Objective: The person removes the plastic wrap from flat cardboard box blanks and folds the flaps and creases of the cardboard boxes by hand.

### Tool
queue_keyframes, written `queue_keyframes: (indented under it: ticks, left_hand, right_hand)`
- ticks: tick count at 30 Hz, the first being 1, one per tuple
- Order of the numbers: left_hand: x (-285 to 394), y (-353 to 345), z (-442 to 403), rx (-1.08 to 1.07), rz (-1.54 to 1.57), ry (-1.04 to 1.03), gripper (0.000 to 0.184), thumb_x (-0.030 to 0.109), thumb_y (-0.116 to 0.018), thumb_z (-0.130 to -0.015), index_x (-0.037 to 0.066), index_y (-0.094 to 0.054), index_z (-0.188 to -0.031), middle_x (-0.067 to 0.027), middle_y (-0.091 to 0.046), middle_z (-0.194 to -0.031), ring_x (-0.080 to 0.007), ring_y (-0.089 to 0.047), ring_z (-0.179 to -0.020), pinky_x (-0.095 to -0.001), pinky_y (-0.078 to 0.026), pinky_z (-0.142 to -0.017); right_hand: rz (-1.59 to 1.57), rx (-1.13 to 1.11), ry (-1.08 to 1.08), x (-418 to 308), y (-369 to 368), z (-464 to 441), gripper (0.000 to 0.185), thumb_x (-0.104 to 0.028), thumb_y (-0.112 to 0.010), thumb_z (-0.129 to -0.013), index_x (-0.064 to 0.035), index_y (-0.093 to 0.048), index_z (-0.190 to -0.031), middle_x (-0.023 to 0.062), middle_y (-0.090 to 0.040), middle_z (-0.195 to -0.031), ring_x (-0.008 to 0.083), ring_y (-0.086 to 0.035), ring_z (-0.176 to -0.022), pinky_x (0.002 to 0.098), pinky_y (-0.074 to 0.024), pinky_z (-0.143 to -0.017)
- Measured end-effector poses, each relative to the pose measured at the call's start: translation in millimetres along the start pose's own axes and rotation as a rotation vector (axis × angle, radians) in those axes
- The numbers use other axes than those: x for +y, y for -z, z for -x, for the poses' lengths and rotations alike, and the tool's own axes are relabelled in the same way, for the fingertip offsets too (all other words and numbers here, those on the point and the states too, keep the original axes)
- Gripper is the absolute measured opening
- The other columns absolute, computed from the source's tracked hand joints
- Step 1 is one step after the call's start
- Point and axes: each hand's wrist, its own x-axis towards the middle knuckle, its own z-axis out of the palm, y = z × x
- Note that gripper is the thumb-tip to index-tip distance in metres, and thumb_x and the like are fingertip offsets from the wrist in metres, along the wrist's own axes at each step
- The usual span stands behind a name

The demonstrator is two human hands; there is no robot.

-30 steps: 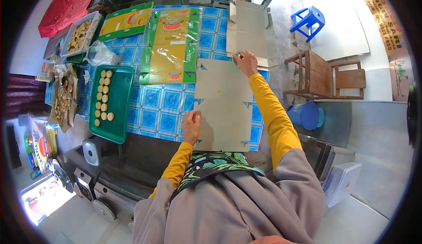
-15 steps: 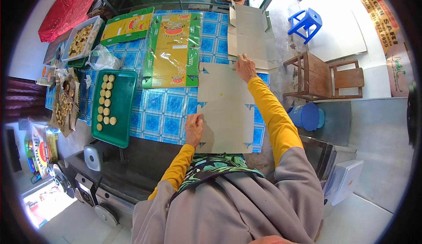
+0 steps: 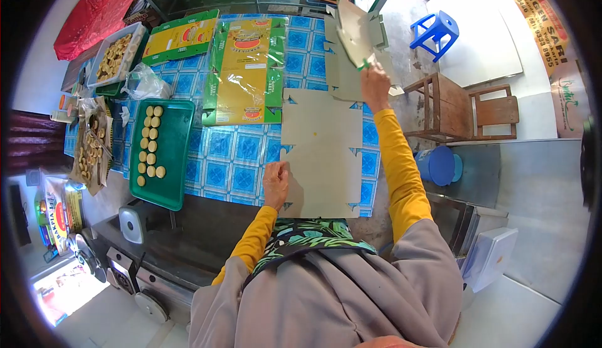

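Note:
A flat, unfolded cardboard box point(image 3: 323, 172) lies grey side up at the table's near edge, right in front of me. My left hand point(image 3: 276, 184) is at its left edge, fingers curled against the board. Farther off on the right, my right hand point(image 3: 377, 86) grips the near end of another flat cardboard box point(image 3: 356, 31), which is tilted up and bent. A bit of its green printed side shows by the fingers. Beneath it, more flat cardboard point(image 3: 343, 75) lies at the table's far right.
Left of the boards are printed yellow-green box sheets point(image 3: 246, 66) under clear plastic and a green tray point(image 3: 169, 160) with rows of round pastries. A tub of pastries point(image 3: 118, 56) stands at the far left. Right of the table are a wooden chair point(image 3: 448, 106) and a blue stool point(image 3: 437, 33).
My right hand has moved slightly right and nearer to me, lifting a flat box off the cardboard at the far right. My left hand stays where it was.

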Motion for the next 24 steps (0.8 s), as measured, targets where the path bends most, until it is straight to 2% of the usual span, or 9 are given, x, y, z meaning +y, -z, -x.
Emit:
queue_keyframes:
  ticks: [2,5,13,15,17,19,22,23,24]
  left_hand:
    - [-2.1,-1.3,0.8,-0.001,-0.045,-0.022,0.025,-0.002,-0.057,-0.081,0.003,-0.058,-0.105,-0.0115,-0.051,-0.094,-0.0239,-0.052,-0.08,-0.0348,-0.046,-0.072]
    - [3.7,-1.6,0.2,0.002,-0.01,0.002,0.025,-0.002,-0.057,-0.081,0.003,-0.058,-0.105,-0.0115,-0.051,-0.095,-0.0239,-0.052,-0.08,-0.0346,-0.046,-0.072]
    - [-5.3,-5.7,3.5,0.003,-0.06,-0.052,0.025,-0.001,-0.058,-0.081,0.004,-0.059,-0.106,-0.0112,-0.051,-0.094,-0.0227,-0.054,-0.079,-0.0328,-0.047,-0.067]
    - [-5.5,-8.8,-1.6,0.006,-0.08,-0.074,0.025,0.0,-0.059,-0.082,0.004,-0.059,-0.106,-0.011,-0.052,-0.092,-0.0221,-0.054,-0.077,-0.0327,-0.048,-0.065]
    - [0.6,-13.0,-9.9,-0.032,0.118,-0.006,0.023,0.004,-0.058,-0.086,0.002,-0.059,-0.11,-0.0105,-0.059,-0.091,-0.0208,-0.059,-0.079,-0.0324,-0.05,-0.068]
    - [14.8,-16.2,-30.9,-0.121,0.304,0.132,0.025,0.009,-0.058,-0.09,0.0,-0.058,-0.113,-0.0121,-0.062,-0.096,-0.0211,-0.062,-0.086,-0.0315,-0.051,-0.074]
    - [46.6,-15.2,-73.3,-0.298,0.997,0.545,0.041,0.028,-0.052,-0.096,-0.002,-0.053,-0.124,-0.0159,-0.064,-0.109,-0.0238,-0.065,-0.096,-0.0331,-0.054,-0.082]
    - [61.4,-10.2,-87.8,-0.308,0.998,0.542,0.041,0.028,-0.052,-0.096,-0.002,-0.053,-0.124,-0.0159,-0.064,-0.109,-0.0238,-0.065,-0.096,-0.0331,-0.054,-0.082]
    - [76.4,-3.3,-101.1,-0.439,1.278,0.582,0.049,0.037,-0.051,-0.095,-0.001,-0.051,-0.126,-0.0156,-0.064,-0.112,-0.0239,-0.064,-0.098,-0.0348,-0.053,-0.085]
  right_hand:
    - [0.287,-0.291,0.101,-11.9,-6.3,23.8,0.02,-0.023,-0.051,-0.088,-0.0054,-0.061,-0.089,0.0138,-0.062,-0.089,0.033,-0.065,-0.075,0.0437,-0.052,-0.064]
    - [0.167,-0.379,0.23,3.9,-51.5,66.9,0.016,-0.02,-0.053,-0.087,-0.0056,-0.06,-0.088,0.0123,-0.061,-0.088,0.0324,-0.064,-0.077,0.0434,-0.0524,-0.062]
    - [0.34,-0.015,-0.033,-9.3,32.2,-9.1,0.013,-0.013,-0.053,-0.085,-0.0103,-0.061,-0.094,0.0106,-0.064,-0.089,0.032,-0.066,-0.074,0.043,-0.0515,-0.058]
    - [0.221,0.238,0.156,12.7,62.7,-39.0,0.016,-0.014,-0.054,-0.086,-0.0115,-0.064,-0.098,0.012,-0.067,-0.093,0.0312,-0.065,-0.07,0.0408,-0.0519,-0.059]
    - [0.019,0.263,0.116,10.8,116.8,-60.5,0.018,-0.016,-0.056,-0.087,-0.0125,-0.068,-0.101,0.0088,-0.069,-0.091,0.0247,-0.066,-0.068,0.036,-0.0512,-0.059]
    - [-0.579,0.136,-0.149,8.7,168.5,-70.5,0.02,-0.018,-0.06,-0.087,-0.0082,-0.069,-0.1,0.0052,-0.068,-0.086,0.0191,-0.063,-0.068,0.0341,-0.0496,-0.06]
    - [-0.885,0.123,-0.117,-18.5,243.9,-62.7,0.025,-0.017,-0.053,-0.088,0.0007,-0.066,-0.1,0.0099,-0.064,-0.091,0.0179,-0.06,-0.074,0.0343,-0.048,-0.067]
    - [-1.04,-0.018,-0.013,-1.5,260.2,-61.6,0.028,-0.019,-0.051,-0.086,0.0035,-0.064,-0.096,0.0144,-0.061,-0.094,0.0208,-0.058,-0.079,0.035,-0.0465,-0.073]
    - [-1.188,-0.16,0.091,12.1,272.5,-60.1,0.031,-0.02,-0.049,-0.084,0.0062,-0.061,-0.092,0.0188,-0.059,-0.096,0.0237,-0.057,-0.084,0.0357,-0.045,-0.079]
